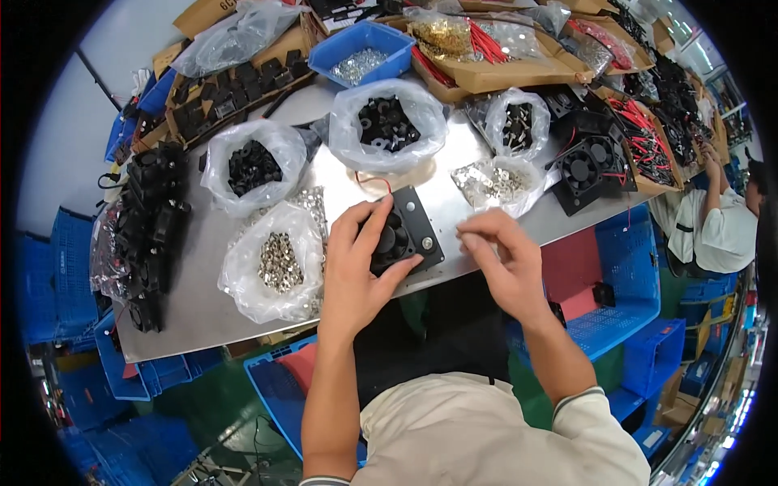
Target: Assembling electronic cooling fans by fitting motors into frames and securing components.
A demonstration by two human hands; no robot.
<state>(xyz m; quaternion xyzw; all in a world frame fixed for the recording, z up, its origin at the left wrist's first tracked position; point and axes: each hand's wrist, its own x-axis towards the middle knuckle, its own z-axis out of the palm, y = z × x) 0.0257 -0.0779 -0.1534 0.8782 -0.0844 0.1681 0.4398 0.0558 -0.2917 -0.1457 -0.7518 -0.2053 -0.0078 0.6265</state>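
My left hand [354, 279] grips a small black cooling fan [394, 237] by its sides, at the near edge of the metal table. The fan sits against a black square plate [421, 212] with holes, and a silver round fastener [427, 243] shows near its right edge. A red wire [374, 180] runs out from the far side of the fan. Just right of the plate, apart from it, my right hand [512, 266] has thumb and forefinger pinched together. Whatever may be between those fingertips is too small to make out.
Open plastic bags of black parts [387, 121] and silver fasteners [284, 263] surround the work on the metal table [190, 283]. Another fan assembly [590, 166] lies at right. Behind stand a blue bin [361, 49] and cardboard boxes [519, 74]. A blue crate [640, 296] sits below right; a co-worker [721, 219] is beyond.
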